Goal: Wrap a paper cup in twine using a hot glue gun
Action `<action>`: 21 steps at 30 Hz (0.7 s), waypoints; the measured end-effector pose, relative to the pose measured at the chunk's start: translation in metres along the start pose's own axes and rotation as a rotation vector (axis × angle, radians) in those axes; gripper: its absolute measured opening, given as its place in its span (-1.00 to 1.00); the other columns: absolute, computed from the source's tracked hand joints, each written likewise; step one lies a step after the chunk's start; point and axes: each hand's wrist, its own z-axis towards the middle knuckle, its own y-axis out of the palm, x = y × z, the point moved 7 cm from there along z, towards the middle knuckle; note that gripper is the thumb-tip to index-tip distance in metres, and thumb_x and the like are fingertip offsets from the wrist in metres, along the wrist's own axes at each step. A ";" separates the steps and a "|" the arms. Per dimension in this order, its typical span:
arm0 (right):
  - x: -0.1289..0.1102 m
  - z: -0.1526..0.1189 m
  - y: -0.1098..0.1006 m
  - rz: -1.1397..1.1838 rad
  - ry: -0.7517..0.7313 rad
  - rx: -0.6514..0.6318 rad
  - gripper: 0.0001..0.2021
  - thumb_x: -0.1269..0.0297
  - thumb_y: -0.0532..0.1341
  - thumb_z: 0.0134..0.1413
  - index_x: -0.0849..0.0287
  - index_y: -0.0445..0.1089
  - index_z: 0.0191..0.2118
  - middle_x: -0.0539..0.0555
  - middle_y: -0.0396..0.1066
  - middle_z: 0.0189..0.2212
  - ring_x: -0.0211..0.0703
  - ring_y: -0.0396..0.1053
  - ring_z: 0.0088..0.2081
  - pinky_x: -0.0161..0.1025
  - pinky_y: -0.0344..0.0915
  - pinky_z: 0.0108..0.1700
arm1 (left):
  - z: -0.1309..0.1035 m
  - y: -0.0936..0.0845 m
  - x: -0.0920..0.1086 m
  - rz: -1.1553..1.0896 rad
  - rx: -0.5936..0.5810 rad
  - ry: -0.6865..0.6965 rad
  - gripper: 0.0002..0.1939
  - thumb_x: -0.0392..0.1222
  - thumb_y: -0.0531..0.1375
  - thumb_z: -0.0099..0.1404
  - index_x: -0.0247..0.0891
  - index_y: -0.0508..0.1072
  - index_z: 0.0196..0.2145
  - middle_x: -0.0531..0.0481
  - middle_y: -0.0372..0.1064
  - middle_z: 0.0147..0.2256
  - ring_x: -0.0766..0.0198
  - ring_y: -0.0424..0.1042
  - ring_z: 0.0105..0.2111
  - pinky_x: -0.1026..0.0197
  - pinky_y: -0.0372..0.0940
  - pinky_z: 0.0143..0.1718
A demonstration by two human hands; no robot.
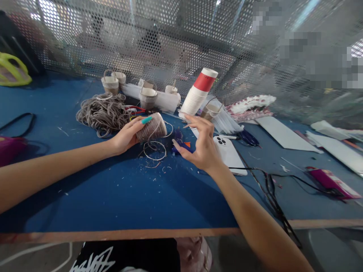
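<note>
My left hand (129, 136) is wrapped round a cup wound with grey-brown cord (151, 129), tilted on its side with its base or mouth facing right. A loose loop of white wire or cord (155, 151) hangs from it near the blue table surface. My right hand (198, 141) is raised to the right of the cup, fingers apart and curved, with nothing visible in it. Below its fingertips lies a dark blue object (181, 149) with a small orange piece. A white phone (231, 155) lies beside my right wrist.
A heap of grey cord (103, 113) lies at the back left. Behind stand several cord-wrapped cups (148, 99) and a leaning stack of paper cups (197, 92). A black cable (272, 192) and a magenta packet (330, 182) are at the right. A perforated metal screen (170, 37) closes the back.
</note>
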 end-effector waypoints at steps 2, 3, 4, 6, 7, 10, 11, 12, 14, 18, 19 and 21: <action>-0.014 0.000 0.000 0.033 -0.082 -0.010 -0.49 0.14 0.19 0.18 0.01 -0.04 0.16 0.24 0.28 0.24 0.19 0.15 0.31 0.31 0.03 0.32 | -0.002 0.002 0.002 0.035 -0.012 0.001 -0.60 -0.01 0.36 0.10 -0.23 0.50 -0.13 -0.07 0.48 -0.14 0.16 0.47 -0.15 0.16 0.40 -0.17; -0.019 -0.001 0.001 0.044 -0.104 -0.035 -0.49 0.14 0.18 0.17 0.00 -0.05 0.15 0.23 0.28 0.25 0.20 0.13 0.32 0.35 -0.03 0.34 | -0.002 0.003 0.002 0.054 -0.019 0.002 -0.58 -0.02 0.37 0.09 -0.24 0.50 -0.12 -0.07 0.49 -0.13 0.14 0.47 -0.13 0.15 0.40 -0.15; -0.022 -0.002 0.004 0.049 -0.114 -0.065 -0.48 0.14 0.17 0.16 0.00 -0.06 0.15 0.21 0.28 0.26 0.20 0.11 0.34 0.38 -0.09 0.35 | -0.003 0.004 0.003 0.069 -0.025 0.006 -0.57 -0.01 0.37 0.08 -0.24 0.50 -0.12 -0.09 0.49 -0.12 0.12 0.47 -0.12 0.13 0.40 -0.12; -0.025 -0.004 0.008 0.048 -0.126 -0.107 -0.47 0.15 0.18 0.12 -0.01 -0.05 0.15 0.19 0.30 0.25 0.19 0.09 0.35 0.38 -0.15 0.37 | -0.004 0.005 0.004 0.083 -0.028 0.017 -0.55 0.01 0.37 0.07 -0.25 0.50 -0.11 -0.10 0.49 -0.10 0.08 0.47 -0.08 0.09 0.40 -0.09; -0.026 -0.005 0.009 0.044 -0.132 -0.112 -0.46 0.16 0.18 0.11 -0.01 -0.04 0.16 0.18 0.32 0.23 0.17 0.10 0.35 0.37 -0.17 0.38 | -0.005 0.006 0.004 0.087 -0.024 0.020 -0.54 0.02 0.37 0.07 -0.25 0.50 -0.11 -0.11 0.50 -0.09 0.07 0.47 -0.08 0.07 0.40 -0.08; -0.027 -0.005 0.008 0.033 -0.150 -0.080 -0.44 0.20 0.18 0.12 -0.02 -0.02 0.20 0.13 0.42 0.14 0.11 0.18 0.30 0.32 -0.19 0.40 | -0.005 0.006 0.004 0.090 -0.016 0.013 -0.52 0.04 0.38 0.04 -0.24 0.51 -0.11 -0.10 0.50 -0.09 0.06 0.47 -0.07 0.07 0.41 -0.08; -0.027 -0.005 0.007 0.031 -0.150 -0.070 -0.44 0.20 0.18 0.11 -0.03 -0.01 0.20 0.11 0.44 0.11 0.10 0.21 0.28 0.32 -0.18 0.40 | -0.005 0.006 0.004 0.091 -0.016 0.008 -0.52 0.04 0.39 0.03 -0.24 0.51 -0.12 -0.10 0.51 -0.11 0.07 0.48 -0.08 0.08 0.41 -0.09; -0.027 -0.004 0.006 0.031 -0.144 -0.067 -0.44 0.20 0.18 0.10 -0.03 0.01 0.20 0.10 0.46 0.09 0.10 0.24 0.26 0.31 -0.16 0.40 | -0.005 0.006 0.004 0.091 -0.017 0.005 -0.51 0.04 0.39 0.02 -0.24 0.52 -0.12 -0.09 0.51 -0.12 0.07 0.48 -0.10 0.08 0.41 -0.10; -0.025 -0.004 0.005 0.036 -0.127 -0.065 -0.48 0.22 0.18 0.06 -0.04 0.09 0.16 0.08 0.48 0.05 0.11 0.29 0.22 0.30 -0.13 0.39 | -0.004 0.005 0.004 0.091 -0.013 0.008 -0.50 0.05 0.39 0.02 -0.24 0.51 -0.13 -0.10 0.50 -0.14 0.08 0.47 -0.12 0.09 0.41 -0.13; -0.024 -0.005 -0.002 0.076 -0.135 0.007 -0.63 0.27 0.18 0.01 -0.05 0.22 -0.01 0.04 0.54 -0.05 0.07 0.40 0.09 0.27 -0.04 0.35 | -0.003 0.003 0.003 0.109 -0.001 0.010 -0.49 0.07 0.38 0.01 -0.26 0.51 -0.13 -0.12 0.49 -0.14 0.08 0.45 -0.15 0.07 0.38 -0.14; -0.023 -0.006 -0.004 0.094 -0.141 0.035 -0.66 0.29 0.18 -0.01 -0.05 0.24 -0.05 0.03 0.55 -0.08 0.06 0.42 0.06 0.26 0.00 0.33 | -0.003 0.003 0.003 0.114 -0.004 0.011 -0.49 0.07 0.37 0.02 -0.26 0.50 -0.13 -0.12 0.48 -0.14 0.07 0.45 -0.14 0.06 0.37 -0.13; -0.023 -0.007 -0.009 0.142 -0.156 0.086 -0.69 0.32 0.18 -0.04 -0.05 0.25 -0.12 0.01 0.57 -0.15 0.05 0.45 -0.01 0.26 0.07 0.28 | -0.002 0.002 0.003 0.117 -0.008 0.017 -0.50 0.09 0.36 0.04 -0.26 0.50 -0.13 -0.12 0.47 -0.14 0.06 0.44 -0.13 0.04 0.36 -0.11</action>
